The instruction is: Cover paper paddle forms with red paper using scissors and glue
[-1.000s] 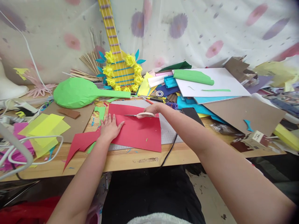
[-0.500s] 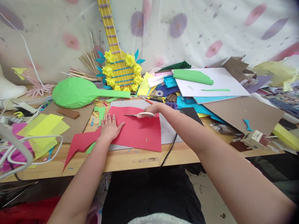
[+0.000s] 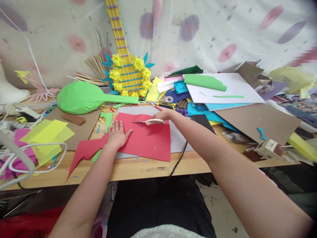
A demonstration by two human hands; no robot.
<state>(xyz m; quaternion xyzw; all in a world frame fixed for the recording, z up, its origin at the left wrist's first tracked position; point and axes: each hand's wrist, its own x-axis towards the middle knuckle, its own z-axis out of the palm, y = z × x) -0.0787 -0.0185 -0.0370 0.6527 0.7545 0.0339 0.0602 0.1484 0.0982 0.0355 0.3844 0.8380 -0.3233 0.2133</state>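
Note:
A red sheet of paper (image 3: pixel 148 142) lies flat over a grey cutting mat (image 3: pixel 179 142). My left hand (image 3: pixel 117 135) rests on its left side, fingers spread, pressing it down. In my right hand (image 3: pixel 159 116) is a pair of scissors (image 3: pixel 156 121) with white handles, held just over the upper part of the sheet, blades pointing left. Whether the blades touch the paper I cannot tell. Left of my left hand lies a cut red scrap (image 3: pixel 85 148) with curved edges, next to a green paper scrap (image 3: pixel 108 120).
A green paper-covered paddle shape (image 3: pixel 79 97) and a yellow paper guitar (image 3: pixel 127 72) stand behind. Yellow sheets (image 3: pixel 51 135) and white cables (image 3: pixel 32 162) lie left. To the right are a black phone-like slab (image 3: pixel 203 123), a white board (image 3: pixel 237 86) and brown cardboard (image 3: pixel 257 120).
The view has shifted very slightly. Both hands, the scissors and the red paper keep almost the same places.

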